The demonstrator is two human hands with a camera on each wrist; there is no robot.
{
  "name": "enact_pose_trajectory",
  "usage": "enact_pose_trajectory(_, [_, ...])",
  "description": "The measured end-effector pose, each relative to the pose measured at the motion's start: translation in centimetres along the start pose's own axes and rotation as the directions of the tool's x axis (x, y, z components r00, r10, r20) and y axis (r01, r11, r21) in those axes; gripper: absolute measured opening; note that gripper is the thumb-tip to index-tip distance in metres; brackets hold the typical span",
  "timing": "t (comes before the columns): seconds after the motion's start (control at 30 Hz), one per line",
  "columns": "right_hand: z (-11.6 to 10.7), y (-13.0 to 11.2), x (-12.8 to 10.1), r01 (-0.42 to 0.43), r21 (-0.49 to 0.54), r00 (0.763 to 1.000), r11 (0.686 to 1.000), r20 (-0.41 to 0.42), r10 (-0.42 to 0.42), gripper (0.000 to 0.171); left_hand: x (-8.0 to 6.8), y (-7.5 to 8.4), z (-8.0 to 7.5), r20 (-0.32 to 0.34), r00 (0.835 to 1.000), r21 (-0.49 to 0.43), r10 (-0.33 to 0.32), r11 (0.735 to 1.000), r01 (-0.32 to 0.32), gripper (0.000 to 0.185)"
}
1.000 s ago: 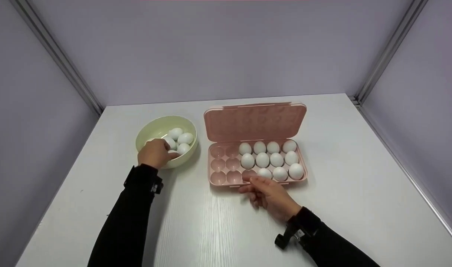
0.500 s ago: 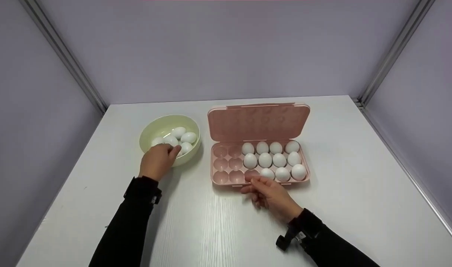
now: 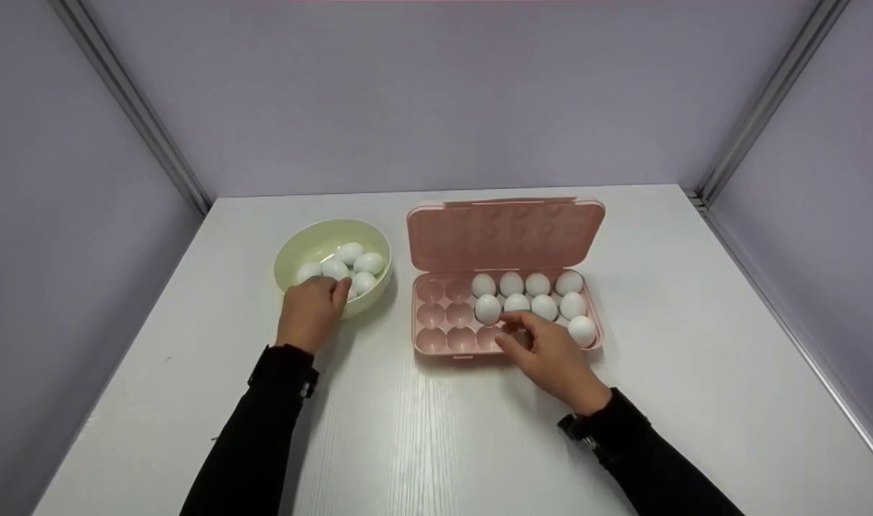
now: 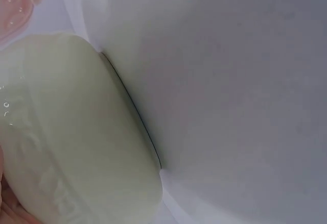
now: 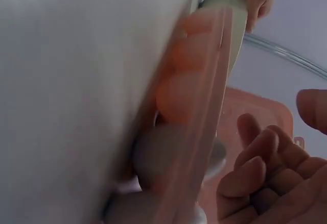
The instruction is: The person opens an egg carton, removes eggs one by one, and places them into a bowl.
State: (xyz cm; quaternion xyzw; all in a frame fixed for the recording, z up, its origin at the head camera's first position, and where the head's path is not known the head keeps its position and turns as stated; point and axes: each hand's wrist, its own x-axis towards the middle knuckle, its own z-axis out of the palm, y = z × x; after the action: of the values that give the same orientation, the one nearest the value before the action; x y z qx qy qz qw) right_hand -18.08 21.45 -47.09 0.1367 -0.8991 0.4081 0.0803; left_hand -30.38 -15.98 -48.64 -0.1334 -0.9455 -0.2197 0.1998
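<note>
A light green bowl [image 3: 313, 247] holds several white eggs [image 3: 350, 253]. Over its near rim is my left hand [image 3: 309, 312], whose back hides most of the fingers; whether it holds anything does not show. The left wrist view has the bowl's outer wall [image 4: 87, 127], with a bit of the hand in the corner. A pink egg carton [image 3: 416, 337] stands to the right, lid up. White eggs [image 3: 487, 309] fill its right part; the left cups are bare. Above the front row hovers my right hand [image 3: 555, 362], fingers loosely bent, thumb apart, nothing held, as the right wrist view [image 5: 276, 178] confirms.
The carton's raised lid [image 3: 504, 233] leans back at the rear. A white table [image 3: 379, 444] bears everything, with pale walls [image 3: 436, 93] behind and at both sides. Between bowl and carton lies a narrow gap.
My left hand has drawn back from the eggs to the bowl's near rim. My right hand has moved from the carton's front edge over its front row, thumb and fingers parting.
</note>
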Motion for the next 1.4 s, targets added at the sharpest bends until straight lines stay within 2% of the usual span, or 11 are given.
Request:
enact_pose_trajectory(0.1, [-0.5,0.3,0.9,0.041,-0.274,0.995,0.961,-0.073,-0.063,0.040,0.0,0.2,0.1,-0.016,1.000,-0.002,0.000,1.000,0.000,0.042])
enact_pose_trajectory(0.23, [-0.6,0.8,2.2,0.032,-0.436,0.995,0.899,-0.072,-0.070,0.044,0.2,0.7,-0.1,0.009,0.999,-0.021,-0.035,0.999,0.035,0.040])
enact_pose_trajectory(0.4, [-0.1,0.6,3.0,0.018,-0.504,0.998,0.864,-0.047,-0.049,0.039,0.2,1.0,-0.2,0.020,0.998,-0.044,-0.053,0.998,0.054,0.039])
enact_pose_trajectory(0.53, [0.5,0.1,3.6,0.057,-0.522,0.995,0.851,-0.036,-0.089,0.040,0.2,1.0,-0.1,-0.007,0.999,-0.041,-0.048,0.998,0.047,0.037])
enact_pose_trajectory(0.67, [0.8,-0.1,4.7,0.121,-0.548,0.989,0.828,-0.002,-0.146,0.041,0.2,0.8,0.4,-0.066,0.997,-0.073,-0.039,0.997,0.034,0.035])
enact_pose_trajectory(0.77, [1.0,0.0,5.4,0.134,-0.579,0.990,0.804,0.036,-0.139,0.041,0.1,0.9,0.9,-0.138,0.990,-0.112,-0.017,0.994,0.001,0.030])
enact_pose_trajectory(0.97, [1.4,0.2,6.1,0.108,-0.650,0.994,0.753,0.059,-0.091,0.036,-0.8,2.4,1.3,-0.299,0.948,-0.087,0.105,0.987,-0.137,0.020])
enact_pose_trajectory(1.1, [1.4,0.2,6.3,0.087,-0.675,0.995,0.732,0.018,-0.102,0.033,-1.3,5.2,0.7,-0.310,0.925,-0.054,0.220,0.967,-0.248,0.019])
enact_pose_trajectory(1.23, [1.4,0.5,6.3,0.069,-0.683,0.990,0.727,-0.044,-0.134,0.036,-2.0,8.5,0.2,-0.294,0.898,-0.061,0.327,0.931,-0.359,0.018])
enact_pose_trajectory(1.33, [1.1,0.4,5.7,0.064,-0.659,0.982,0.749,-0.091,-0.165,0.038,-2.9,10.8,-0.1,-0.282,0.872,-0.081,0.401,0.895,-0.438,0.023])
enact_pose_trajectory(1.4, [0.7,-0.1,5.1,0.062,-0.586,0.980,0.808,-0.118,-0.161,0.041,-3.5,12.1,-0.1,-0.283,0.848,-0.090,0.447,0.868,-0.488,0.029])
